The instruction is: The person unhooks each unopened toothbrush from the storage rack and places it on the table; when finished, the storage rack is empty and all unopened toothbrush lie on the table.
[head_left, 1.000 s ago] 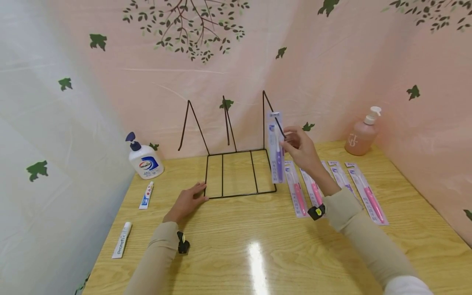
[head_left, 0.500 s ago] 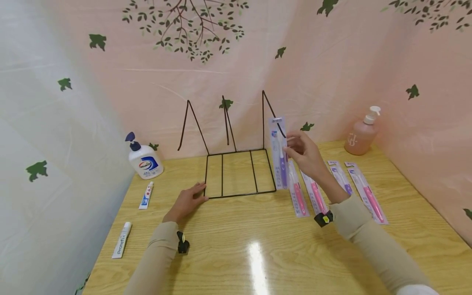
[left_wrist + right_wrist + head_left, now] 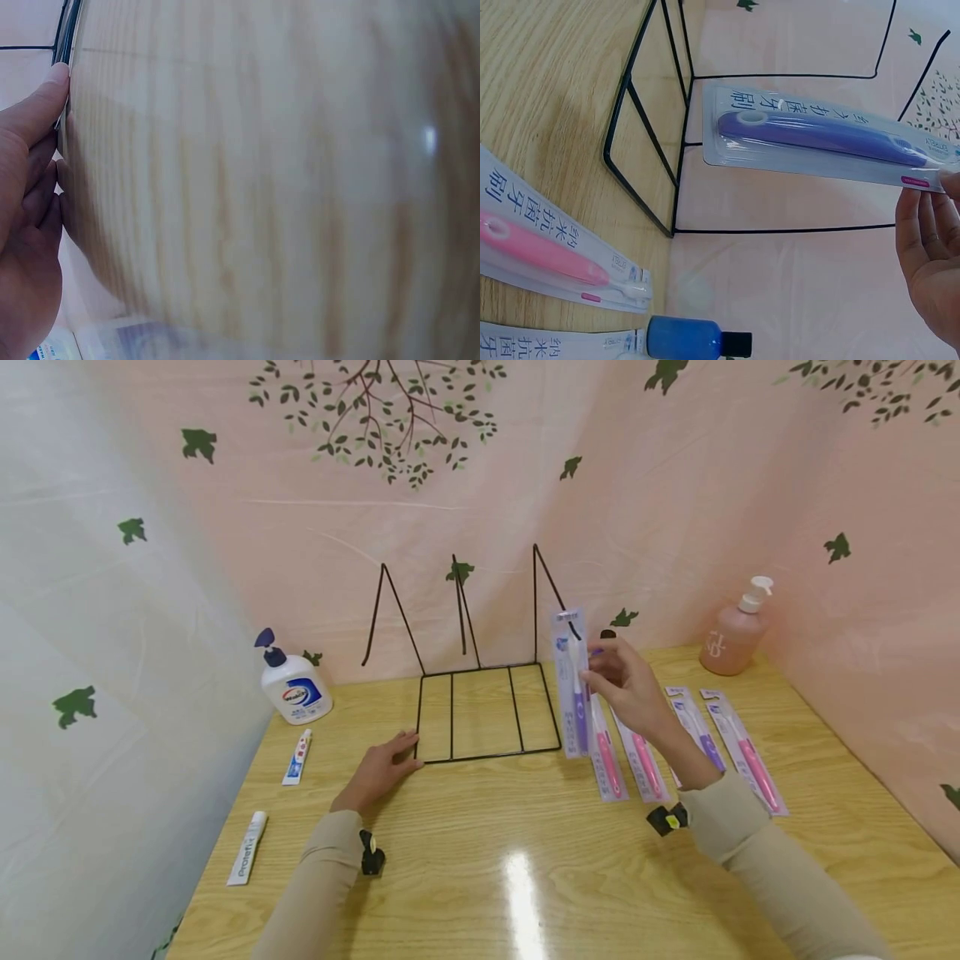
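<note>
A black wire rack (image 3: 487, 757) with upright hooks stands mid-table. My right hand (image 3: 633, 689) pinches the right edge of a packaged purple toothbrush (image 3: 572, 718), which hangs upright beside the rack's right side. Near the tip, the right hook (image 3: 551, 578) passes through the top of this pack. In the right wrist view the purple toothbrush (image 3: 817, 139) shows handle end away from the fingers. At the rack's front left corner, my left hand (image 3: 378, 772) holds the base wire with thumb and fingertips; the left wrist view shows the thumb (image 3: 49, 97) against the wire.
Several packaged toothbrushes, pink (image 3: 609, 764) and purple (image 3: 697, 731), lie on the right. A blue bottle (image 3: 682, 337) with a black cap is mostly hidden behind my right hand. Pump bottles, white (image 3: 297, 693) and pink (image 3: 731, 639), stand behind; two tubes (image 3: 246, 852) lie left.
My right hand has moved down and to the right with the packaged purple toothbrush, which has slid along the hook toward its tip. The left hand and the rack stay put.
</note>
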`<state>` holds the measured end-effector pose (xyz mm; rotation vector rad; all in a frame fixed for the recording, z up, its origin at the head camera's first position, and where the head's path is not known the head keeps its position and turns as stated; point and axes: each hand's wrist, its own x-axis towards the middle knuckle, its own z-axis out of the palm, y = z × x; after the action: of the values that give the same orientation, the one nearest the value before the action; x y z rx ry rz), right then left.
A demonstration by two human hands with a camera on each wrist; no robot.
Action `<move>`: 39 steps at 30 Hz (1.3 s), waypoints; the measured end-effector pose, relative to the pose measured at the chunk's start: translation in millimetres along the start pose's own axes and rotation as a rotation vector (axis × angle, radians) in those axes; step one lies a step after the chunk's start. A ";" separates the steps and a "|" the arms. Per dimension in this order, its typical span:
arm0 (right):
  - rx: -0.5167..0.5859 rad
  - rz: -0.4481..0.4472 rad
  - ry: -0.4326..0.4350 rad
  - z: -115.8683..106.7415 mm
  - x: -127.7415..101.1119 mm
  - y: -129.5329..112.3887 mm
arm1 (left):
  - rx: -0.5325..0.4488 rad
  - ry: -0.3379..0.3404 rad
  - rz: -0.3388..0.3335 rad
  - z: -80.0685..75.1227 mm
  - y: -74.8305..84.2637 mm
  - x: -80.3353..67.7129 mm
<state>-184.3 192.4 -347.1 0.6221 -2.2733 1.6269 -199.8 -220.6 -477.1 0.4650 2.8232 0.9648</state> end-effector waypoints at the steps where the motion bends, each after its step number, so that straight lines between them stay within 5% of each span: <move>1: 0.001 0.011 -0.004 -0.5 -1.1 2.6 | -0.001 -0.001 0.000 -0.1 -0.1 0.0; 39: 0.015 -0.078 -0.033 -10.3 -22.5 2.8 | -0.014 0.007 0.013 1.7 -4.3 1.1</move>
<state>-166.3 206.9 -356.3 0.7370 -2.2328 1.6104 -201.6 -222.5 -481.1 0.4799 2.8210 0.9906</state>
